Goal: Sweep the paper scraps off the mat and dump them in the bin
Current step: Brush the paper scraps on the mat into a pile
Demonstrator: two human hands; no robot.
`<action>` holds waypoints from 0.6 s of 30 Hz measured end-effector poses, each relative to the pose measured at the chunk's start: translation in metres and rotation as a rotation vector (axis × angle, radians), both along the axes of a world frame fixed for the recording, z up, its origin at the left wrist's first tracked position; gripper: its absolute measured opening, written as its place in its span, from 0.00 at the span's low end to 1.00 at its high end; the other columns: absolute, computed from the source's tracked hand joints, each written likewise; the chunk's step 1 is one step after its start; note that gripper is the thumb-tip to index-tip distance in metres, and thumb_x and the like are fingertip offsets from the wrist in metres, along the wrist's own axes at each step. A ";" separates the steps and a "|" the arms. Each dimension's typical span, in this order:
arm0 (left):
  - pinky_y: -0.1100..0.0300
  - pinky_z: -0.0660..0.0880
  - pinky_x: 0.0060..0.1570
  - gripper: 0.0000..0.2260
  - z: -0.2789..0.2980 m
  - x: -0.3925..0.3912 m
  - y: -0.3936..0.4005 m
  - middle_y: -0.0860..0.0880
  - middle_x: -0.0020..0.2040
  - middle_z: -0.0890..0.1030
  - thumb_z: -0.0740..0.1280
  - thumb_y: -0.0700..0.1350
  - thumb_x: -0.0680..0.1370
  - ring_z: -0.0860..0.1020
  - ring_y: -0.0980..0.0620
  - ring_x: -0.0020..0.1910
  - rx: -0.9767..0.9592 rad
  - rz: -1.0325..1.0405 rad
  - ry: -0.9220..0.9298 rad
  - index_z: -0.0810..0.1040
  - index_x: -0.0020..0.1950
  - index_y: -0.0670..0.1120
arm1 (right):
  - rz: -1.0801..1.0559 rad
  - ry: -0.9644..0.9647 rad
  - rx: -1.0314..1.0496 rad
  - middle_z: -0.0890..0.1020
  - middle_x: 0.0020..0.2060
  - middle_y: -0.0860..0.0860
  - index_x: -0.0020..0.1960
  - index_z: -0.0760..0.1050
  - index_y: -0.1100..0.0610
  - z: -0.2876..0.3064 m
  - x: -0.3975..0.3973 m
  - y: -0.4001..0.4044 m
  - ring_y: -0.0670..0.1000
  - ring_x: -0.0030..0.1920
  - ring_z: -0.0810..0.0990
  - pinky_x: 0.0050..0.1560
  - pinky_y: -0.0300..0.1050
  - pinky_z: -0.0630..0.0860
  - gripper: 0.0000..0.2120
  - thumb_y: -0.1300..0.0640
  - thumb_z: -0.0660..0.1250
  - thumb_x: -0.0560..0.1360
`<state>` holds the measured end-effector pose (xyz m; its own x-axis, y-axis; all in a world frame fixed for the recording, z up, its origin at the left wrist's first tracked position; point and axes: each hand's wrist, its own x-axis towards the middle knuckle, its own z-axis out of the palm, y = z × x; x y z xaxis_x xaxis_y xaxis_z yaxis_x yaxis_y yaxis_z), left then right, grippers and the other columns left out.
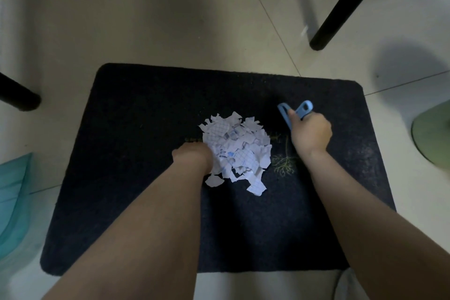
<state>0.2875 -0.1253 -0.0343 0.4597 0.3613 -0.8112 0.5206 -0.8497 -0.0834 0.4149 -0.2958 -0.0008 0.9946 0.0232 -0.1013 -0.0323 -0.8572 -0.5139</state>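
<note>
Most scraps [237, 147] sit heaped mid-mat [146, 129]; right hand [311, 133] grips a brush [295, 112] beside them, left hand [192, 157] against them (fingers hidden), so gathering comes next.

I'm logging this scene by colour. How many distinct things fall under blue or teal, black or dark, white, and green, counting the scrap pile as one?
Blue or teal: 2, the brush held by the right hand and a teal object at the left edge.
Black or dark: 5, the mat and 4 furniture legs.
White: 1, the paper scraps.
Green: 1, an object at the right edge.
Total: 9
</note>
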 end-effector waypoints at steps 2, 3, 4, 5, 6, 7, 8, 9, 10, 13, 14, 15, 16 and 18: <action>0.55 0.73 0.58 0.20 -0.001 0.001 0.000 0.45 0.64 0.73 0.60 0.38 0.77 0.74 0.47 0.60 -0.001 0.004 0.006 0.68 0.70 0.43 | 0.079 0.039 0.056 0.70 0.24 0.49 0.26 0.64 0.56 -0.002 -0.014 0.007 0.51 0.27 0.71 0.29 0.42 0.63 0.24 0.47 0.65 0.76; 0.55 0.73 0.59 0.20 -0.001 0.001 -0.001 0.45 0.64 0.73 0.60 0.38 0.77 0.74 0.47 0.60 0.000 0.010 0.004 0.68 0.69 0.43 | 0.096 0.063 0.100 0.69 0.22 0.49 0.25 0.62 0.55 -0.001 -0.020 0.010 0.49 0.24 0.68 0.27 0.42 0.61 0.25 0.47 0.66 0.76; 0.55 0.72 0.59 0.20 -0.002 0.001 0.000 0.45 0.64 0.73 0.60 0.38 0.77 0.74 0.47 0.61 0.004 0.017 0.001 0.69 0.69 0.43 | 0.093 0.076 0.151 0.68 0.22 0.49 0.25 0.61 0.56 0.002 -0.023 0.012 0.48 0.23 0.66 0.26 0.41 0.61 0.26 0.47 0.66 0.76; 0.55 0.72 0.60 0.19 -0.002 0.001 0.000 0.45 0.64 0.73 0.60 0.38 0.77 0.74 0.46 0.61 0.007 0.021 -0.003 0.69 0.69 0.43 | 0.079 0.073 0.195 0.68 0.21 0.49 0.25 0.61 0.56 0.006 -0.024 0.013 0.48 0.22 0.66 0.25 0.41 0.62 0.26 0.47 0.67 0.76; 0.55 0.72 0.60 0.19 -0.002 0.000 0.000 0.45 0.64 0.73 0.60 0.38 0.77 0.74 0.46 0.61 0.005 0.019 -0.006 0.69 0.69 0.43 | 0.063 0.056 0.226 0.68 0.21 0.49 0.25 0.62 0.56 0.012 -0.024 0.013 0.49 0.22 0.66 0.25 0.41 0.62 0.26 0.47 0.67 0.75; 0.55 0.72 0.60 0.19 -0.002 0.000 0.001 0.45 0.64 0.73 0.60 0.38 0.77 0.74 0.46 0.61 -0.002 0.012 -0.008 0.70 0.68 0.43 | 0.044 0.033 0.247 0.69 0.22 0.49 0.25 0.62 0.56 0.018 -0.022 0.012 0.49 0.22 0.66 0.25 0.41 0.63 0.26 0.47 0.67 0.75; 0.54 0.73 0.59 0.19 -0.002 0.000 0.002 0.44 0.64 0.73 0.60 0.38 0.77 0.74 0.46 0.61 -0.008 0.004 -0.006 0.70 0.68 0.42 | 0.025 0.007 0.260 0.69 0.22 0.50 0.25 0.62 0.56 0.024 -0.020 0.011 0.49 0.23 0.67 0.25 0.41 0.63 0.26 0.46 0.67 0.75; 0.54 0.73 0.60 0.18 -0.003 0.000 0.002 0.44 0.63 0.73 0.59 0.38 0.77 0.75 0.46 0.61 -0.014 -0.001 -0.002 0.70 0.67 0.42 | 0.009 -0.019 0.264 0.69 0.22 0.49 0.25 0.62 0.56 0.030 -0.017 0.009 0.49 0.23 0.66 0.25 0.41 0.63 0.26 0.46 0.67 0.75; 0.54 0.74 0.60 0.18 -0.003 0.000 0.003 0.44 0.63 0.74 0.59 0.38 0.77 0.75 0.46 0.60 -0.018 -0.005 0.003 0.70 0.67 0.41 | -0.001 -0.041 0.258 0.69 0.22 0.49 0.25 0.61 0.56 0.034 -0.015 0.007 0.48 0.22 0.66 0.25 0.41 0.62 0.26 0.46 0.67 0.75; 0.54 0.74 0.61 0.17 -0.004 0.001 0.003 0.44 0.63 0.74 0.59 0.38 0.78 0.75 0.46 0.61 -0.017 -0.010 0.007 0.71 0.66 0.41 | 0.002 -0.081 0.201 0.69 0.23 0.48 0.26 0.62 0.56 0.038 -0.010 0.002 0.47 0.23 0.66 0.25 0.41 0.60 0.26 0.45 0.66 0.75; 0.54 0.74 0.62 0.17 -0.004 0.001 0.003 0.44 0.64 0.74 0.59 0.39 0.78 0.75 0.46 0.62 -0.017 -0.010 0.005 0.70 0.67 0.41 | 0.007 -0.082 0.181 0.69 0.23 0.48 0.26 0.62 0.56 0.037 -0.009 0.001 0.47 0.23 0.66 0.25 0.41 0.60 0.26 0.45 0.66 0.75; 0.54 0.74 0.62 0.17 -0.005 0.001 0.003 0.44 0.64 0.73 0.59 0.39 0.78 0.75 0.46 0.62 -0.017 -0.008 0.001 0.70 0.67 0.41 | 0.010 -0.083 0.162 0.69 0.23 0.48 0.26 0.62 0.57 0.035 -0.009 0.000 0.48 0.23 0.66 0.26 0.42 0.60 0.26 0.45 0.65 0.76; 0.53 0.74 0.63 0.18 -0.005 0.001 0.003 0.44 0.64 0.73 0.59 0.39 0.78 0.74 0.46 0.62 -0.017 -0.006 -0.002 0.70 0.68 0.41 | 0.012 -0.085 0.140 0.69 0.23 0.49 0.26 0.62 0.57 0.031 -0.010 0.000 0.48 0.23 0.67 0.26 0.42 0.60 0.26 0.44 0.65 0.76; 0.52 0.73 0.63 0.18 -0.006 0.001 0.004 0.44 0.64 0.73 0.58 0.39 0.78 0.74 0.46 0.62 -0.017 -0.008 -0.007 0.70 0.68 0.41 | 0.015 -0.097 0.046 0.69 0.23 0.49 0.26 0.62 0.57 0.023 -0.012 -0.002 0.49 0.24 0.67 0.25 0.42 0.61 0.26 0.43 0.64 0.76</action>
<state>0.2885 -0.1212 -0.0405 0.4680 0.3438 -0.8141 0.5147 -0.8549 -0.0651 0.4028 -0.2975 0.0219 0.9992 0.0407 -0.0028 0.0324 -0.8324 -0.5532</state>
